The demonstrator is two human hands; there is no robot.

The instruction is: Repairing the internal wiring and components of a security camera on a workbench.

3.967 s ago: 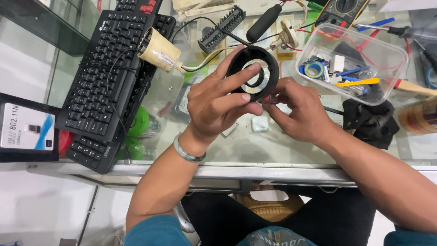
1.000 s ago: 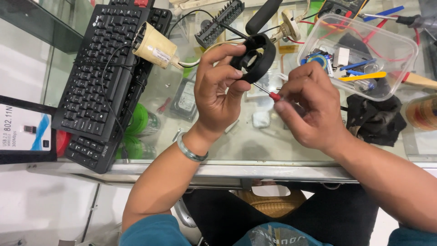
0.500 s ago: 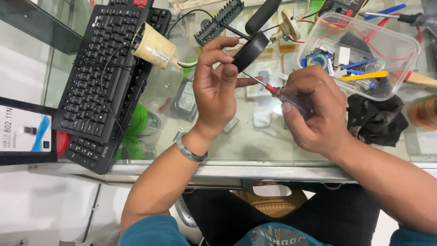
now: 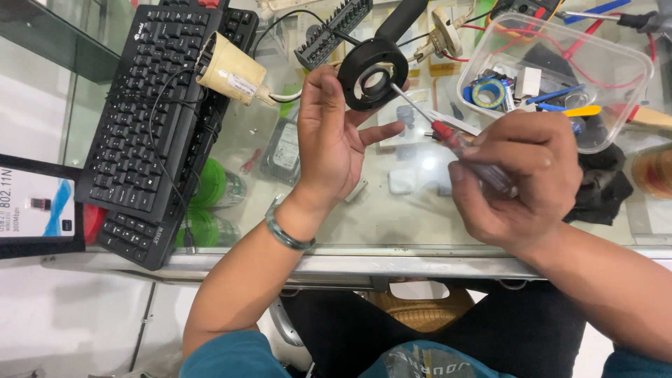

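L hand [image 4: 329,140] holds a black ring [image 4: 373,73] upright above the glass worktop [image 4: 392,217], fingers pinched on its rim, palm toward the camera. Ring sits just in front of the bit rack [image 4: 333,33], above the middle of the worktop. R hand [image 4: 521,182] grips a screwdriver [image 4: 448,133] (red collar, clear handle), fingers closed round the handle; shaft tip touches the ring's inner edge on the R side. Hands near each other, not touching.

Surroundings: black keyboard [image 4: 150,119] at L, w/ a cream lamp holder [image 4: 231,72] lying on its R edge, cable trailing. Clear plastic tub [image 4: 616,77] at R w/ mixed small parts, tape roll [image 4: 488,93] inside. Black cloth [image 4: 595,185] just below tub. Boxed item [image 4: 35,206] at far L edge. Green discs [image 4: 206,185] visible through the glass, under worktop level. Bracelet [image 4: 283,231] on L wrist.
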